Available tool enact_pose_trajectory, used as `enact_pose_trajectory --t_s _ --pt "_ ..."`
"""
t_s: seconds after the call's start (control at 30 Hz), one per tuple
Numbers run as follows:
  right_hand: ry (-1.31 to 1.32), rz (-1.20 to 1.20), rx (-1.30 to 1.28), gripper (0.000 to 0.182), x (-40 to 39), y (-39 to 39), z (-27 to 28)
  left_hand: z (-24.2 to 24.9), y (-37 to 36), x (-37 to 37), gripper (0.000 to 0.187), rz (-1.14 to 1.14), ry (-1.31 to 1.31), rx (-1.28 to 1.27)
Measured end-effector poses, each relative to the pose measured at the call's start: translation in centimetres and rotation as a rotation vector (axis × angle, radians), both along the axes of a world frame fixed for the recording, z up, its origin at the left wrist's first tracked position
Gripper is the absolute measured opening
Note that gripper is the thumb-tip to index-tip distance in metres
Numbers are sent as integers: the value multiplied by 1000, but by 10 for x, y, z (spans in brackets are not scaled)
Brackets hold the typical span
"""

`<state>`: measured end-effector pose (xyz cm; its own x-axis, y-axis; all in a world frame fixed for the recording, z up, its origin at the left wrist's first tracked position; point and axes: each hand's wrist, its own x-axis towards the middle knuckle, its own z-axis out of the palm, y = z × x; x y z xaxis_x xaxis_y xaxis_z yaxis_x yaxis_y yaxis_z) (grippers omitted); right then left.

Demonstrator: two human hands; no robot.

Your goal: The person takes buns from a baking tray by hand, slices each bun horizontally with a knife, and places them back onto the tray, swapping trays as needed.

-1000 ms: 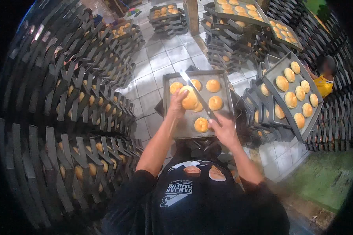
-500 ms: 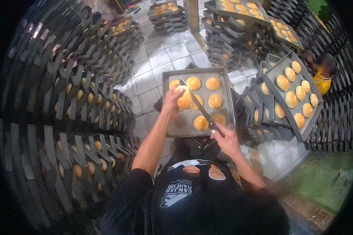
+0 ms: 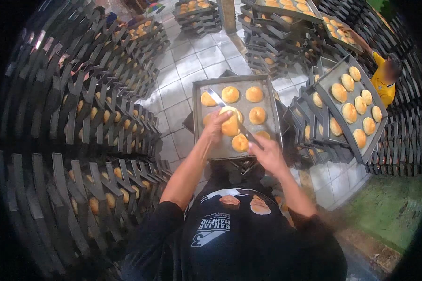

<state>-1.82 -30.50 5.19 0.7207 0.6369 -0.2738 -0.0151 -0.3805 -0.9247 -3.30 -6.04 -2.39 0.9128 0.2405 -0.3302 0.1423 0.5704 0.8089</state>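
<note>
Over the left part of a metal tray [image 3: 277,122], my left hand [image 3: 214,125] grips a golden bun [image 3: 229,126]. My right hand [image 3: 266,152] is closed on the dark handle of a knife [image 3: 214,97]. Its blade slants up and to the left across the held bun, with the tip beyond it. How deep the blade sits in the bun cannot be made out. Several other round buns [image 3: 254,94] lie on the tray around my hands, some partly hidden by them.
Tall stacks of dark trays [image 3: 84,187] with buns stand on the left. Another tray of buns [image 3: 330,105] tops a stack at the right. A person in yellow [image 3: 386,79] reaches to a tray at the upper right. A post [image 3: 228,16] rises at the top.
My left hand and the held bun have moved right and slightly down. The knife has shifted left across the bun. The person in yellow has stretched an arm to a tray.
</note>
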Motion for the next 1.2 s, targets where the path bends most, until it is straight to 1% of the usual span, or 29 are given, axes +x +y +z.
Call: enact_pose_trajectory --t_s 0.03,0.07,0.1,0.13,0.2,0.27,0.33,0.4,0.43,0.47,0.5,0.53,0.57,0.6,0.67,0.7,0.73,0.77,0.8,0.83,0.87,0.93,0.97,1.03,1.1,1.13,1.17,1.2 --pt "-124 45 -6 40 10 8 -5 -7 -3 4 34 18 -7 -32" --pt "-123 44 -6 40 8 6 -5 -13 -3 5 32 38 -14 -63" --pt "-79 36 -12 40 7 3 -4 8 -1 4 30 39 -33 -34" --pt "-36 32 -20 40 5 0 -2 5 10 5 30 42 -38 -33" --pt "-36 28 -51 40 -10 -18 -1 -5 33 7 31 57 -73 47" --pt "85 -42 60 40 -25 -31 -4 5 30 0 33 49 -80 17" --pt "63 -51 75 38 -24 -17 -10 1 10 3 35 87 16 -42" --pt "-49 -51 78 38 -8 5 -30 -10 -6 8 37 91 16 -94" --pt "-195 1 31 38 3 13 -39 -12 -12 10 39 92 10 -87" --pt "-194 1 31 38 2 9 -44 -12 -14 10 40 97 3 -77" --pt "-162 -11 44 38 0 8 -39 -10 -9 11 42 143 -11 -70" --pt "-130 -22 57 38 -2 6 -32 -7 0 12 42 144 -11 -69" --pt "-55 26 26 37 -5 -5 -23 -5 12 9 43 115 -16 -36" --pt "-53 37 22 37 -12 -16 -26 -2 21 6 45 89 -20 -3" --pt "39 -7 -14 38 -26 -32 -31 0 24 -1 46 89 -12 -35" --pt "124 -41 28 40 -29 -28 -35 -6 19 -3 46 106 26 -76" --pt "129 -44 26 40 -27 -19 -49 -11 12 -2 46 118 60 -117" --pt "82 -26 81 37 -22 -7 -68 -17 3 -3 40 125 62 -103" --pt "35 -8 135 35 -16 6 -78 -28 -2 0 40 122 68 -106" --pt "5 -5 108 37 -10 20 -64 -40 -5 3 39 168 64 -118" --pt "9 -6 106 37 -12 20 -64 -50 -4 4 38 215 59 -128" --pt "17 -18 85 39 -15 20 -66 -46 4 3 38 256 61 -152" --pt "70 -24 20 41 -23 8 -71 -45 11 2 40 271 53 -130" --pt "77 -17 -18 41 -41 -23 -82 -44 25 -2 41 274 40 -126" --pt "95 -7 -55 41 -54 -50 -80 -69 38 -11 38 325 55 -159" --pt "204 22 -115 40 -55 -63 -69 -77 43 -14 35 369 58 -185" --pt "315 50 -177 39 -58 -76 -64 -86 45 -21 30 403 115 -130" --pt "326 52 -187 39 -66 -91 -73 -108 49 -33 30 407 129 -137"
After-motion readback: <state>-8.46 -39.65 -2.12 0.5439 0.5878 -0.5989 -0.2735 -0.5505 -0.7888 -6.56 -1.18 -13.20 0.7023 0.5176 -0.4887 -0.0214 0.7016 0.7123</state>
